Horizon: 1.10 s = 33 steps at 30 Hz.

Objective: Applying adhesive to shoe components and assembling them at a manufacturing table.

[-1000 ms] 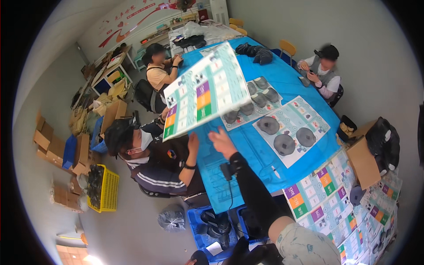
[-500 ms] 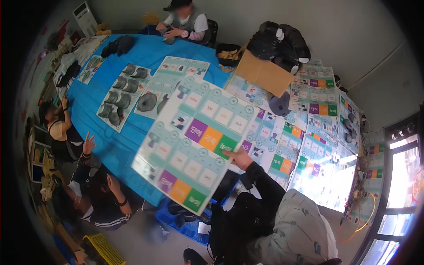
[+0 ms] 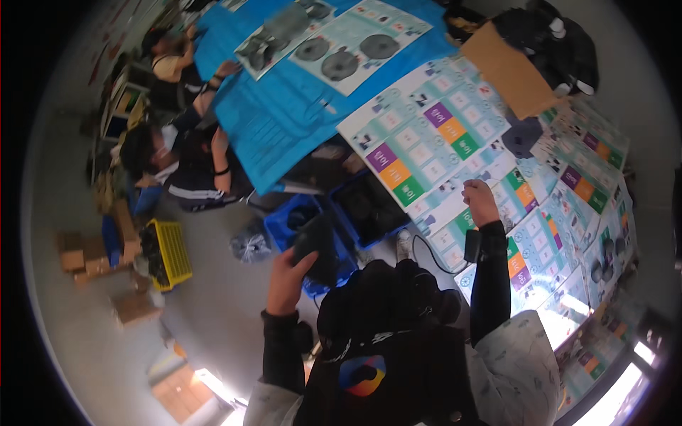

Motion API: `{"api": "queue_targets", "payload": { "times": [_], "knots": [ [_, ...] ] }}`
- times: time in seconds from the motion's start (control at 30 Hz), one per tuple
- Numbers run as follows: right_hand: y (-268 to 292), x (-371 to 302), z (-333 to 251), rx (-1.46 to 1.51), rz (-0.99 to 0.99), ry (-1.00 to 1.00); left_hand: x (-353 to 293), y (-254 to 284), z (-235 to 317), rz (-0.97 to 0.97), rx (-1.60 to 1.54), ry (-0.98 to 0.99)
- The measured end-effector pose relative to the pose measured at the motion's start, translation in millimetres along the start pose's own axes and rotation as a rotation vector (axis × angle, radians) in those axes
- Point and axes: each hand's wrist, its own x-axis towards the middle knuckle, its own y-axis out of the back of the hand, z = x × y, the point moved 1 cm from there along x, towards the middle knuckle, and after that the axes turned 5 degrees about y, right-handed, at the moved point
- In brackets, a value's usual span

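Observation:
My left hand grips a dark grey, flat piece with the thumb across it; its exact kind does not show. That piece is above a blue crate on the floor. My right hand is closed, fingers curled in, over the printed sheets at the right table; anything inside it is hidden. A large printed sheet with purple, orange and green blocks lies just beyond that hand. Farther off, a dark grey, rounded piece rests on the sheets.
A second blue crate with dark contents stands beside the first. On the blue-covered table lie sheets with dark round pieces. Two people sit at the left. A cardboard sheet, dark heap and yellow basket surround the area.
The printed sheet has left my right hand, and a similar one lies on the right table. My left hand has come into view with the dark piece. The view has tilted down.

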Motion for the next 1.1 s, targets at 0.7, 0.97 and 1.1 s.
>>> {"api": "queue_targets", "payload": {
  "times": [0.7, 0.97, 1.1],
  "knots": [
    [-176.8, -416.6, -165.9, -0.223, 0.001, 1.2, -186.2, -28.2, 60.7, 0.199, 0.132, -0.549],
    [-171.1, -483.4, -128.5, -0.195, -0.08, 1.014, -234.0, -16.4, 27.6, 0.057, 0.073, -0.62],
    [-167.2, -493.3, -132.3, -0.335, 0.114, 1.259, -249.9, -17.1, 23.2, 0.073, 0.053, -0.624]
  ]
}}
